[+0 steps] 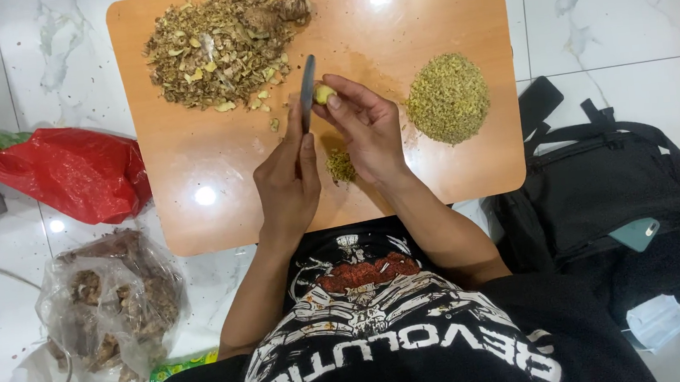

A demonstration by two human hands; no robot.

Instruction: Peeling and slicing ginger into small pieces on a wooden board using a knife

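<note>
Where the two hands meet over the middle of the cutting board [192,205], bare wood lies open on the near-left side of the grip and along the far-right corner.

- Cutting board: orange-brown, rounded corners, on a white marble floor [630,5]; its near edge lies close to the wrists.
- Black backpack [606,190]: right of the grip, past the board's right edge.
- Red bag [64,172]: left, touching the board's edge.
- Peelings heap [218,49]: far-left of the grip.
- Chopped pile [447,97]: just right.
- Left hand [285,184]: closed around a knife [308,90], long axis pointing away from the body.
- Right hand [367,126]: fingertips pinching a small yellow ginger piece [324,94], touching the blade.
</note>
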